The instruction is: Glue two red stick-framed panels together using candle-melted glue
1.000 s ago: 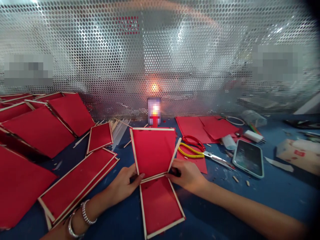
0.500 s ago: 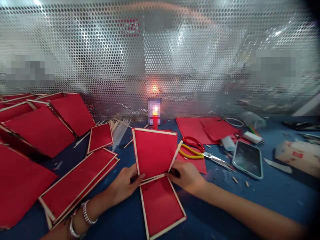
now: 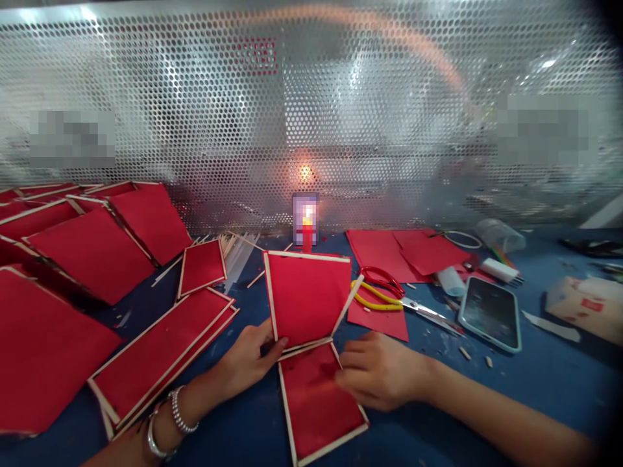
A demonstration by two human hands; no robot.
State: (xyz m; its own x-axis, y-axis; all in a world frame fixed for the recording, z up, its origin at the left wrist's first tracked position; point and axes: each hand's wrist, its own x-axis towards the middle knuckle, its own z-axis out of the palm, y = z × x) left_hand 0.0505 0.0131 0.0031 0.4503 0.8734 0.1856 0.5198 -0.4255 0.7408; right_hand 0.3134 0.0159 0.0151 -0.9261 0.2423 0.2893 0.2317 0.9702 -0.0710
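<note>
A red panel edged with pale wooden sticks [image 3: 309, 295] stands tilted up in front of me. My left hand [image 3: 253, 353] pinches its lower left corner, thumb in front. A second red panel with stick edges [image 3: 316, 408] lies flat on the table, its far edge against the standing panel's bottom edge. My right hand [image 3: 372, 371] is at the right edge of the flat panel, fingers curled and slightly blurred. Whatever its fingertips hold, if anything, is hidden. The stick along the standing panel's right side [image 3: 347, 305] leans outward at its top.
A lit red candle [image 3: 307, 239] stands behind the panels. Scissors with red and yellow handles [image 3: 377, 298], red sheets [image 3: 382, 253] and a phone [image 3: 490, 314] lie right. Framed red panels [image 3: 163, 360] and larger red boxes [image 3: 97, 253] fill the left. A perforated metal screen [image 3: 389, 130] closes the back.
My right hand has left the standing panel's lower right corner and moved down and right to the flat panel's edge. My left hand keeps its hold. The whole view has shifted slightly.
</note>
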